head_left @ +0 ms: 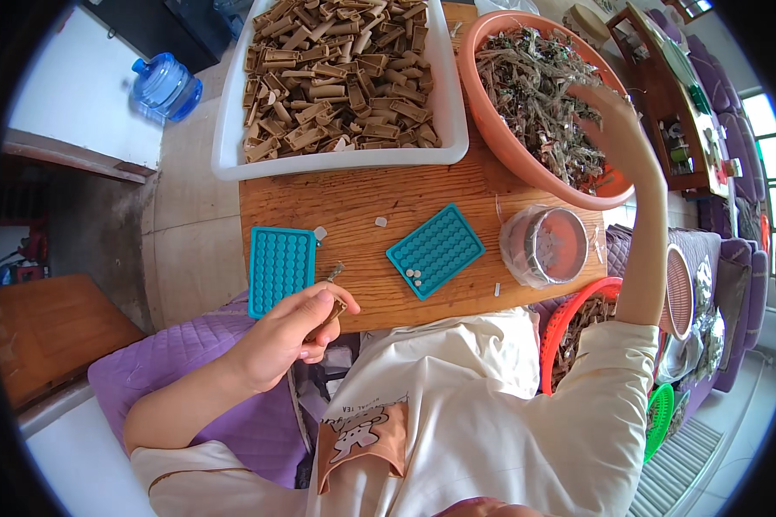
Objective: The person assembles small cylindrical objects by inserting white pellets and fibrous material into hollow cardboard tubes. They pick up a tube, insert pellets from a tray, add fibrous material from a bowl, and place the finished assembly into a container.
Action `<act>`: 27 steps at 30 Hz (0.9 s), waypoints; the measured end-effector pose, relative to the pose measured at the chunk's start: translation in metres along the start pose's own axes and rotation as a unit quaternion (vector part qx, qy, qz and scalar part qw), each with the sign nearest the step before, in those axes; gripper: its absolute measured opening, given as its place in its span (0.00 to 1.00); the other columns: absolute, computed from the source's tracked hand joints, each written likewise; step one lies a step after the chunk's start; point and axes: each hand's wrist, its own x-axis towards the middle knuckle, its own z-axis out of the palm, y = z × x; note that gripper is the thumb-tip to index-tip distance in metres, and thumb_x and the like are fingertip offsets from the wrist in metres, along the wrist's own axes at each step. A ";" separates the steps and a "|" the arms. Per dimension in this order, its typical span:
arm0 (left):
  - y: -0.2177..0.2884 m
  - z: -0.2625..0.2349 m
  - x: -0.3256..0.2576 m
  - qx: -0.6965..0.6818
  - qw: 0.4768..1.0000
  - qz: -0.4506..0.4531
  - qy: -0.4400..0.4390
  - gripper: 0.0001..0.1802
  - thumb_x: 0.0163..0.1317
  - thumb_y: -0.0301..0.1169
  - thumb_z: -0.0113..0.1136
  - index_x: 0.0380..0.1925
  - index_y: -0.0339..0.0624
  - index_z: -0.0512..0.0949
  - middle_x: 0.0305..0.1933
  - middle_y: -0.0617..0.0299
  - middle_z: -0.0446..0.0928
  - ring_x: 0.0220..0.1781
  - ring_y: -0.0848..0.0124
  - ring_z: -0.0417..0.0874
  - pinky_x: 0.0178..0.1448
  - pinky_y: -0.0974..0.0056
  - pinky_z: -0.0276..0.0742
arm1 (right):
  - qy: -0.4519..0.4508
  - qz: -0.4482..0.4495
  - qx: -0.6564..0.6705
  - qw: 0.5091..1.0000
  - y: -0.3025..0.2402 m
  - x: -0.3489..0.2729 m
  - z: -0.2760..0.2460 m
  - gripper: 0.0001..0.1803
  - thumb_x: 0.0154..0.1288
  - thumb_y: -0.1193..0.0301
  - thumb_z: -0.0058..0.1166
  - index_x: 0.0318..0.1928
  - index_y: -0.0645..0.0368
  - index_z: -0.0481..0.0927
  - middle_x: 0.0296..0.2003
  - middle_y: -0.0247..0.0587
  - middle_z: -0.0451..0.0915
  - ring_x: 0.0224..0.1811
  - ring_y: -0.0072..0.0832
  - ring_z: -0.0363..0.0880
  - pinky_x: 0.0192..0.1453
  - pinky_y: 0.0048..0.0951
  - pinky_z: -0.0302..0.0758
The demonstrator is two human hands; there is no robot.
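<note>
My left hand (pixel 293 332) is closed around a small brown trough-shaped piece (pixel 337 308), above the near edge of the wooden table. A greyish dried sprig (pixel 334 272) stands out just beyond its fingers. At the far right, my right hand (pixel 602 108) reaches into a large orange basin (pixel 483 112). Dry grey-brown strands (pixel 526 82) fill this basin; the hand's fingers are blurred and partly hidden among them. Beside my left hand lies a teal tray (pixel 282 267) with rows of round wells. A second teal tray (pixel 440 246) sits to its right, with several small white pellets (pixel 415 277) in one corner.
A white tub (pixel 345 162) heaped with brown trough-shaped pieces (pixel 328 90) stands at the back of the wooden table (pixel 353 198). A round plastic-lined container (pixel 519 250) is at the right edge. Below it is a red basket (pixel 547 345). A water bottle (pixel 165 86) stands far left.
</note>
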 end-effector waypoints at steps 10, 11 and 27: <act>0.004 0.003 0.001 0.016 1.000 -0.002 -0.001 0.18 0.65 0.43 0.35 0.38 0.40 0.68 0.19 0.71 0.59 0.17 0.84 0.52 0.22 0.79 0.51 | 0.115 0.139 0.224 0.958 -0.012 0.003 0.034 0.09 0.58 0.72 0.49 0.40 0.58 0.75 0.37 0.34 0.75 0.36 0.22 0.73 0.42 0.18 0.66; 0.004 0.003 0.001 0.014 1.000 -0.002 -0.001 0.18 0.65 0.43 0.35 0.38 0.40 0.68 0.19 0.71 0.59 0.17 0.84 0.52 0.22 0.79 0.51 | 0.186 0.099 0.293 0.932 -0.009 0.008 0.027 0.10 0.60 0.71 0.46 0.40 0.60 0.74 0.35 0.35 0.76 0.36 0.22 0.73 0.43 0.20 0.68; 0.006 0.004 -0.006 0.127 0.936 0.319 0.079 0.21 0.64 0.44 0.36 0.47 0.38 0.61 0.31 0.63 0.68 0.28 0.79 0.67 0.33 0.75 0.63 | 0.022 0.011 0.547 0.836 -0.203 -0.040 0.041 0.05 0.57 0.79 0.48 0.34 0.63 0.68 0.26 0.33 0.70 0.24 0.17 0.69 0.29 0.17 0.67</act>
